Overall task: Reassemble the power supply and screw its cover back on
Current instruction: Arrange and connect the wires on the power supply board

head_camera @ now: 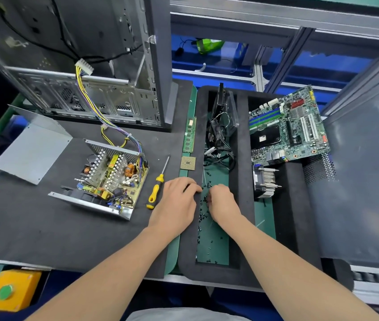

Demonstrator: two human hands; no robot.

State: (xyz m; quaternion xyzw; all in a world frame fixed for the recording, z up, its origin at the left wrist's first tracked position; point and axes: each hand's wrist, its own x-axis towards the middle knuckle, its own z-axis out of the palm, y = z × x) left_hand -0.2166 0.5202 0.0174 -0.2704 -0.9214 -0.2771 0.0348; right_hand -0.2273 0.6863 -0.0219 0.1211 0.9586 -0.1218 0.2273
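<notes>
1. Currently, head view only: the power supply (105, 179) sits open on the dark bench (44, 228), left of centre. Its circuit board, heatsink fins and copper coils are exposed.
2. Its cover (33, 149) is off. This bent grey sheet-metal piece lies on the bench just behind and left of the supply, apart from it.
3. A cable bundle (105, 117) of yellow, purple and black wires runs from the supply's far side up to the open PC case (91, 77). It ends in a white connector at the case edge.
4. The screwdriver (157, 186), yellow and black handle, lies free on the bench between the supply and the left hand (176, 200), with its tip pointing away.
5. The left hand is palm down on the left rim of the black foam tray (241, 158), fingers bent over the rim. Grip: can't tell whether anything is pinched.
6. The right hand (223, 201) is inside the tray's long compartment, fingers curled down into the loose black screws (203, 213) on its green floor. Fingertips are hidden, so the grip can't be told.
7. The two hands are just beside each other over the screws.
8. A RAM stick (189, 134) and a CPU (188, 163) lie just left of the tray rim.
9. A motherboard (288, 128) rests tilted at the tray's far right, with a finned cooler (265, 181) in front of it.
</notes>
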